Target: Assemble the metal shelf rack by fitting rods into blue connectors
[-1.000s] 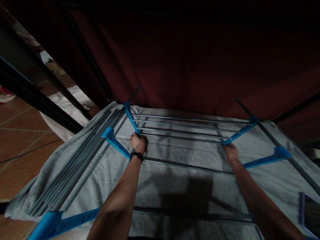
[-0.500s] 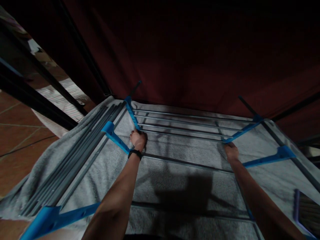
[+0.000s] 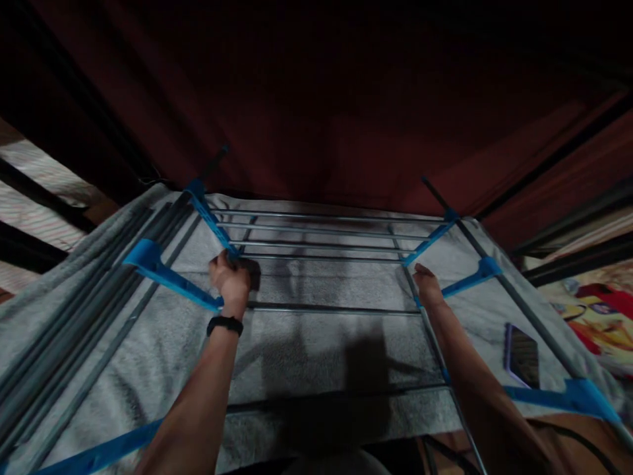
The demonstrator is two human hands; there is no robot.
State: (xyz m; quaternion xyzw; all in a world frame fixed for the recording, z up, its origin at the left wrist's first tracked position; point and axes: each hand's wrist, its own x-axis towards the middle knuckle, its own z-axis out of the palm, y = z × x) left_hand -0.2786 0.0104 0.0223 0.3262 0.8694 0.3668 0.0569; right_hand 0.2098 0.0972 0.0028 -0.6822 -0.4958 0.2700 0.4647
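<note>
A rack of thin grey metal rods point(image 3: 316, 246) with blue plastic brackets lies on a grey blanket point(image 3: 316, 349). My left hand point(image 3: 231, 285), with a black band on its wrist, is closed at the inner end of the left far bracket point(image 3: 210, 221), where it meets a side pole; the palm side is hidden. Just below the right far bracket point(image 3: 431, 241), my right hand point(image 3: 427, 284) is beside the right side pole point(image 3: 411, 284). Its fingers are stretched forward and grip nothing I can see. Another blue bracket point(image 3: 171, 274) lies below my left hand.
Several loose grey tubes point(image 3: 93, 297) lie along the blanket's left side. A phone point(image 3: 522, 356) rests at the right, near a lower blue bracket point(image 3: 568, 398). A dark red curtain point(image 3: 321, 132) hangs behind, with dark frame bars point(image 3: 558, 152) at the sides.
The view has swung to the right, so the phone now shows fully. My right hand has come off the right bracket's end; my left hand stays at the left bracket's end.
</note>
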